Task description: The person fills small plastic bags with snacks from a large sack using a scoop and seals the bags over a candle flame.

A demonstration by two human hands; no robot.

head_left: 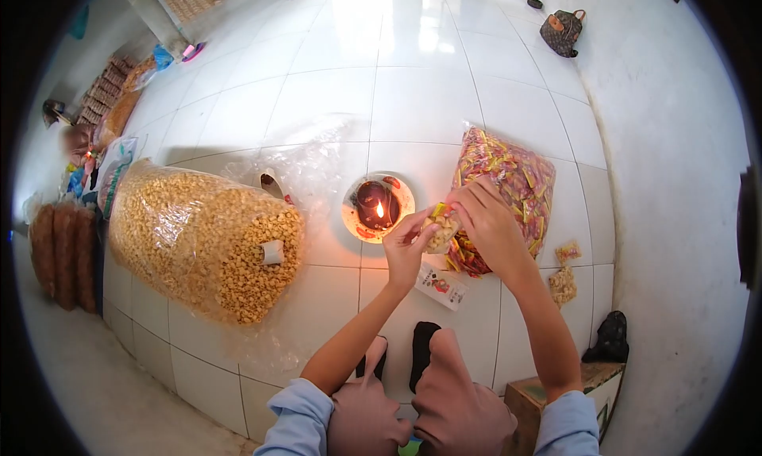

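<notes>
Left hand (406, 243) grips the side of a small clear packet (444, 235) of puffed snack; right hand (482, 211) pinches its top end, beside a yellow-red sachet (439, 209). Two-handed hold probably keeps the mouth gathered and contents in. Exact finger contact too small to tell. Just left of the hands: plate (350, 215) with lit flame (380, 209), likely kept close for easy reach. Farther left, big snack bag (171, 234) lies on its side, open end toward the person, white scoop (273, 252) in it, presumably for access. Right, just beyond the hands: sachet bag (516, 174), seemingly handy for that side.
</notes>
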